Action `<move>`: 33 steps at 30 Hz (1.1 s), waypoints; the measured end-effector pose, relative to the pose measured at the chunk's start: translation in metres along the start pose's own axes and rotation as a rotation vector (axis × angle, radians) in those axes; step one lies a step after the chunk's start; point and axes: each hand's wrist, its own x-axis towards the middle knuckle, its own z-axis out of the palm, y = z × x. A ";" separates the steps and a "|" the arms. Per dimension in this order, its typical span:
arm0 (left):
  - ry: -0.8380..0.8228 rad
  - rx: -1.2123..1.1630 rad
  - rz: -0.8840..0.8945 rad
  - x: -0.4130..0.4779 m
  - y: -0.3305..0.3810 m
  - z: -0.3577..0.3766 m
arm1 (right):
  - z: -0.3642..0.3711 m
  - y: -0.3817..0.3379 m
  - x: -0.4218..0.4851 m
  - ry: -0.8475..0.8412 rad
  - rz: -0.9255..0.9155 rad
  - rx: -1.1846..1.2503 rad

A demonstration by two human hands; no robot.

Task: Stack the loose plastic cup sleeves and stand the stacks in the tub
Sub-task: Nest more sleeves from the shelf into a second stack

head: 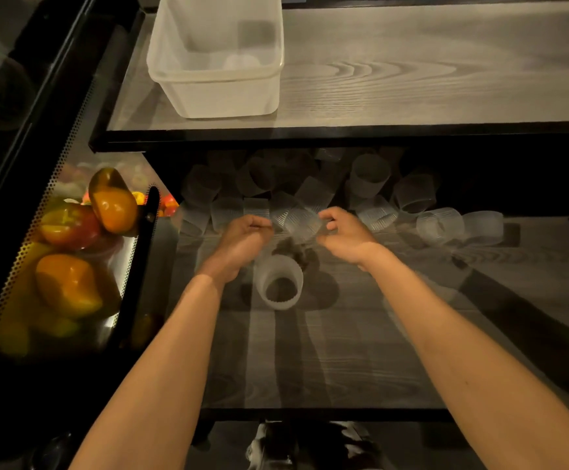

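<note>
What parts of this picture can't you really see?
Head view only:
- Back sleeves: dark under the upper shelf, so they can't be counted.
- Tub: its far end is cut off by the top edge; the contents show only as a pale blur.
- Sleeve between the left hand and right hand: motion blur hides which grip holds it.
- Peppers: partly behind the perforated panel.
</note>
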 end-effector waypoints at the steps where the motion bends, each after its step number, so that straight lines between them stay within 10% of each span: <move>1: -0.008 0.024 0.015 0.005 0.003 0.004 | -0.001 0.001 0.006 0.030 0.015 0.043; 15: -0.159 0.397 0.033 0.049 0.052 0.040 | -0.001 -0.008 0.042 0.143 0.085 0.202; 28: 0.002 -0.031 0.291 0.013 0.044 0.011 | -0.013 -0.027 0.003 0.228 -0.135 0.378; 33: -0.140 -0.132 0.196 -0.013 0.031 -0.011 | -0.017 -0.033 -0.023 -0.048 -0.132 0.473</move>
